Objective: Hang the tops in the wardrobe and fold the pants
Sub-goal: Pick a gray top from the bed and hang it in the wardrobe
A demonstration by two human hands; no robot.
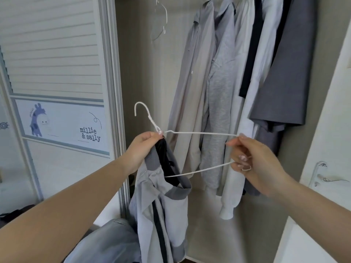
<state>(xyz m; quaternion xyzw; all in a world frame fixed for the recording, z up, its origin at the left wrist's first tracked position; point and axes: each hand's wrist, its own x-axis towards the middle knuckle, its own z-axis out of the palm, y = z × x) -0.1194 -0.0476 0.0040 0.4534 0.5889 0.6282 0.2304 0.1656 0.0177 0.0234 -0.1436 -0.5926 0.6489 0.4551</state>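
Observation:
A light grey jacket (163, 202) with a dark grey collar, black lining and a dark stripe hangs from my left hand (144, 147). That hand pinches the collar together with the neck of a white wire hanger (199, 133). One end of the hanger sits inside the collar. My right hand (252, 160) grips the hanger's other end, out to the right of the jacket. Both hands are in front of the open wardrobe (144, 76).
Several grey, white and dark tops (224, 82) hang at the wardrobe's right. An empty wire hanger (161, 21) hangs at the top left of the rail. The sliding door (57, 73) stands left. Grey fabric (112, 240) lies below. A door handle (322, 177) is at right.

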